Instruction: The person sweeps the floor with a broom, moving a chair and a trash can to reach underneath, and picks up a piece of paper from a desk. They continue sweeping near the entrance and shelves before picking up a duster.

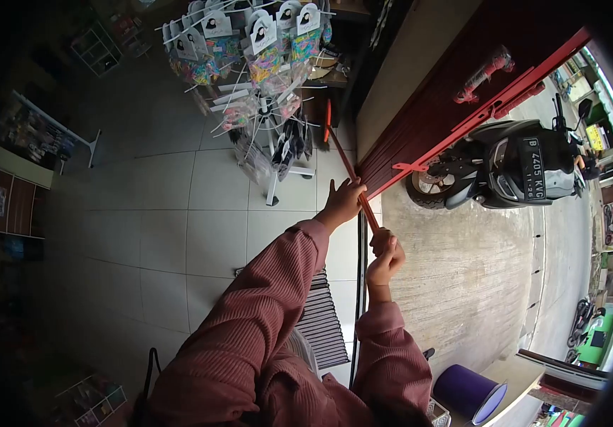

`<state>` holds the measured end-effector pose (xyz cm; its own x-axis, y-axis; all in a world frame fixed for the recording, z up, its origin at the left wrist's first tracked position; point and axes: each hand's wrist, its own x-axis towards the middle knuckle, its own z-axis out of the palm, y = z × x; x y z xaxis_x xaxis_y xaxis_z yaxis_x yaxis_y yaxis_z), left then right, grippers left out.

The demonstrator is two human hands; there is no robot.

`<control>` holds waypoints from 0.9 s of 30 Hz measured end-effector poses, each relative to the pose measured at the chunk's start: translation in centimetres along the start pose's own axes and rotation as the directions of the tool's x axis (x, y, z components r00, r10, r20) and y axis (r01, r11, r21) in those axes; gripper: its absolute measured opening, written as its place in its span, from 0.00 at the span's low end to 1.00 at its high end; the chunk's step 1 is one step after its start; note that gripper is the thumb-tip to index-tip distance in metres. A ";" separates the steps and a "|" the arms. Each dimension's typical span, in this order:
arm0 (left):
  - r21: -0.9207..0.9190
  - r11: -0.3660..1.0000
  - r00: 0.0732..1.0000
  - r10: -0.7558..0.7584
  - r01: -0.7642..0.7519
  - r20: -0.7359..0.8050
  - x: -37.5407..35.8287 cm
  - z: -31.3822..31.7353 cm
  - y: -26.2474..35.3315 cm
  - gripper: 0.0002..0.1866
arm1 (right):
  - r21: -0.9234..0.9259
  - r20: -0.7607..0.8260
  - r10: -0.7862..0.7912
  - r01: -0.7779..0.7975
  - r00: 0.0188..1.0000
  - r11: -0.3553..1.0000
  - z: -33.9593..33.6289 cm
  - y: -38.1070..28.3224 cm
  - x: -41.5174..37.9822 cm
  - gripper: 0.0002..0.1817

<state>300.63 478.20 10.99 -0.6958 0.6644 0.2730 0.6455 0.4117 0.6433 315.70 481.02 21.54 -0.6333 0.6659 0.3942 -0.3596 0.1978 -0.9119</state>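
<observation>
A broom (pixel 345 158) with a reddish handle slants from my hands up to the floor beside the door. Its orange-edged head (pixel 328 119) with dark bristles lies near a low shelf, partly in shadow. My left hand (pixel 344 201) is closed round the middle of the handle, close to the door's lower edge. Lower down, my right hand (pixel 386 262) grips the handle's near end over the threshold. Both sleeves are ribbed and dusty pink.
A wheeled display rack (pixel 267 117) with hanging packets stands ahead left. The dark red door (pixel 427 107) rises at right. Outside, a motor scooter (pixel 505 167) is parked on concrete. A striped mat (pixel 323 320) lies below my arms; a purple bucket (pixel 463 391) sits lower right.
</observation>
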 end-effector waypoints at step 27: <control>-0.849 0.459 0.964 -0.081 0.261 0.253 -17.4 -11.3 8.0 0.16 | -0.816 0.315 0.262 0.119 0.912 0.566 12.1 -10.4 -6.9 0.20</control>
<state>314.35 462.87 19.45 -0.6433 0.7650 0.0301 -0.1527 -0.1668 0.9741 315.54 465.70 29.71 -0.8876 0.4331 0.1565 0.2802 0.7777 -0.5628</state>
